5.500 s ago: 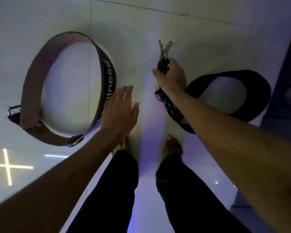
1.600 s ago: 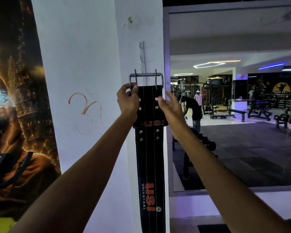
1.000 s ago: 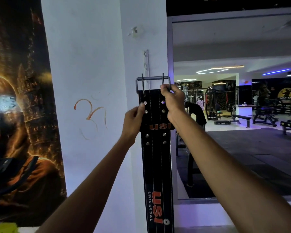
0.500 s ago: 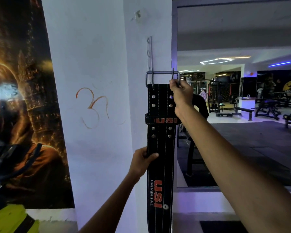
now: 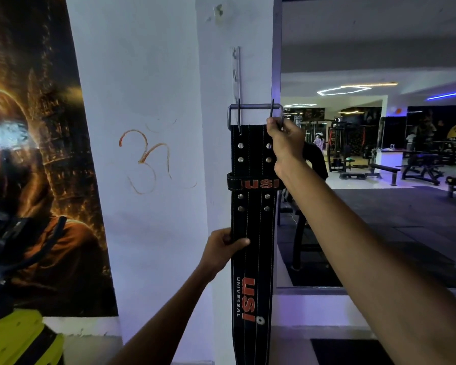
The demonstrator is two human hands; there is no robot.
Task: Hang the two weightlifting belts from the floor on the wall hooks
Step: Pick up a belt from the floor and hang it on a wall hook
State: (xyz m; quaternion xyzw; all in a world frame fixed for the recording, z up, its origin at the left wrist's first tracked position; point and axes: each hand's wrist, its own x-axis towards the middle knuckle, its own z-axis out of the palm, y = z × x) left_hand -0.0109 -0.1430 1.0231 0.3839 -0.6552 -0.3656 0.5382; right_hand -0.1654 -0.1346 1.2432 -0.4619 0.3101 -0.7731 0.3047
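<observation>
A black weightlifting belt (image 5: 253,225) with red USI lettering hangs straight down against the white pillar. Its steel double-prong buckle (image 5: 255,108) sits at the top, just under a thin vertical metal hook strip (image 5: 236,72) fixed to the pillar. My right hand (image 5: 284,139) pinches the buckle's right corner and the belt's top edge. My left hand (image 5: 223,247) grips the belt's left edge about halfway down. Whether the buckle rests on a hook I cannot tell. The other belt is out of view.
A dark poster (image 5: 34,159) covers the wall left of the pillar. An orange scribble (image 5: 145,160) marks the pillar face. A large mirror (image 5: 374,154) to the right reflects gym benches and machines. A yellow object (image 5: 16,338) sits at lower left.
I rose from the floor with the black belt and brought it to the pillar. In the last second my left hand slid down from the buckle to the belt's middle.
</observation>
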